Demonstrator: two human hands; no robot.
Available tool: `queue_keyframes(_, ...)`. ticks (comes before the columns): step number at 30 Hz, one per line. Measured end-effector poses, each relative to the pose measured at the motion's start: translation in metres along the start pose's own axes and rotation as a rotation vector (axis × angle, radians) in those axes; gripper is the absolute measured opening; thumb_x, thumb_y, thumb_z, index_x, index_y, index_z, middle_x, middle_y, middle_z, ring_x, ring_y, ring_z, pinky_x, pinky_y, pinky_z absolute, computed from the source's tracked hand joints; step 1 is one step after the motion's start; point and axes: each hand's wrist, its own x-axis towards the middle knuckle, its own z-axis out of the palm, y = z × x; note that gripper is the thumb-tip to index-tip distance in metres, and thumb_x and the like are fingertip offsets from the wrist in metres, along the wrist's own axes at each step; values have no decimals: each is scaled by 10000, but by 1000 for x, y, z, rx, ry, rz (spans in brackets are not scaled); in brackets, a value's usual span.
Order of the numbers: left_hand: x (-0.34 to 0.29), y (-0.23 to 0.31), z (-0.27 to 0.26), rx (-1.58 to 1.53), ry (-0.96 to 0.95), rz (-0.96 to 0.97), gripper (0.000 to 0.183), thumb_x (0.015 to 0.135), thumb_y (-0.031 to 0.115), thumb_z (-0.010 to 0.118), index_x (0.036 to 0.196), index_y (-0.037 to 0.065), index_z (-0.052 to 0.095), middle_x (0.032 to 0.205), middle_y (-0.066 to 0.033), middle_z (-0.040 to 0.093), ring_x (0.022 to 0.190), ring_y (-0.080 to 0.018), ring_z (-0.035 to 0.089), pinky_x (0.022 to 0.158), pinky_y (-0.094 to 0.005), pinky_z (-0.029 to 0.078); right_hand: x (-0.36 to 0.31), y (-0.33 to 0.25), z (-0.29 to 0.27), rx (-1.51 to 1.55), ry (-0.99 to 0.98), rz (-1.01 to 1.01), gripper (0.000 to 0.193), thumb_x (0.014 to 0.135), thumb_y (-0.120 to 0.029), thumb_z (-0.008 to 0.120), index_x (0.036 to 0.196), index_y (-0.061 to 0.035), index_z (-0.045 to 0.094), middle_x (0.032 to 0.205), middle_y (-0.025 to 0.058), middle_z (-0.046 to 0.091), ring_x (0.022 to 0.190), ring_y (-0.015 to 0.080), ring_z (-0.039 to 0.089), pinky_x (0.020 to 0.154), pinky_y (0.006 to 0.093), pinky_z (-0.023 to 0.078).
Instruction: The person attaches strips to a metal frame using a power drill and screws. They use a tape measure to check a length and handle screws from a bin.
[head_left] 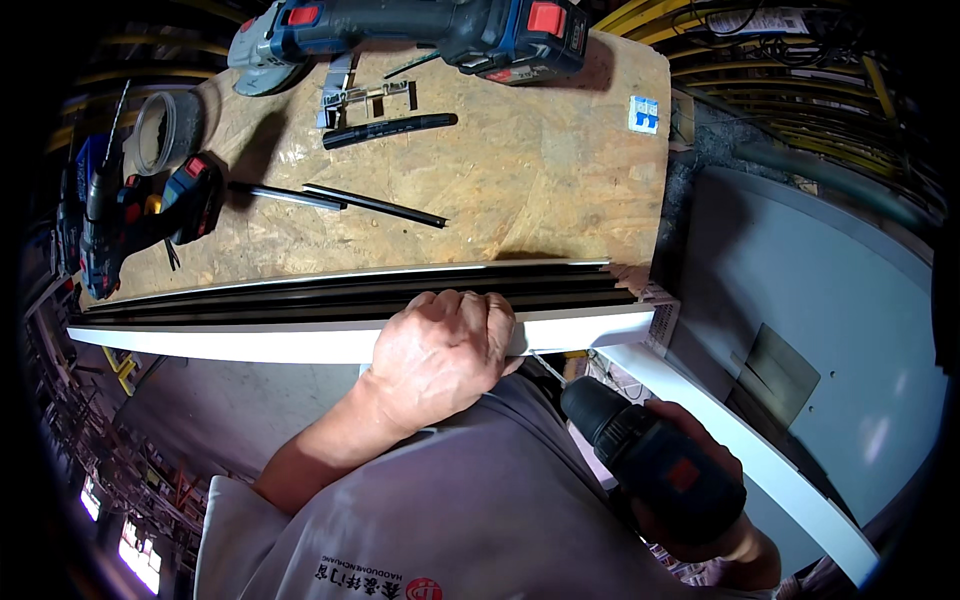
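Observation:
My left hand (445, 345) is closed over the near edge of a long window-frame profile (250, 340), white on its near face with black grooves on top. The profile lies along the front edge of the wooden workbench (540, 190). To the right, my right hand (690, 430) grips a dark cordless drill (655, 460). Its drill bit (548, 368) points up and left, and its tip reaches the lower side of the white face, just right of my left hand. Whether the tip touches the profile I cannot tell.
An angle grinder (400, 40) lies at the bench's far side. Near it are a black marker (390, 131) and metal hardware pieces (375, 100). Two thin strips (375, 205) lie mid-bench. At left stand another drill (150, 215) and a clear tub (165, 130). A white panel (800, 330) is at right.

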Motion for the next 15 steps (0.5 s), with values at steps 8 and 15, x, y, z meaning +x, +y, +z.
queue_keyframes(8,-3,0,2,3,-24,-24,604,796,421,847,1138,-48,682,820,-106,652,730,-252,663,654,-362,551,1,-2,4,67,9,-30,893,856,-53,824,1628,3,379,1221,127,753,1046,195,751,952,304,554)
queue_keyframes(15,-7,1,1,-28,-71,-45,646,783,395,872,1221,-24,648,939,-115,684,816,-283,701,715,-391,569,-21,-1,11,-101,196,-104,708,878,-62,808,1507,53,505,1117,106,766,1005,197,756,945,334,583)
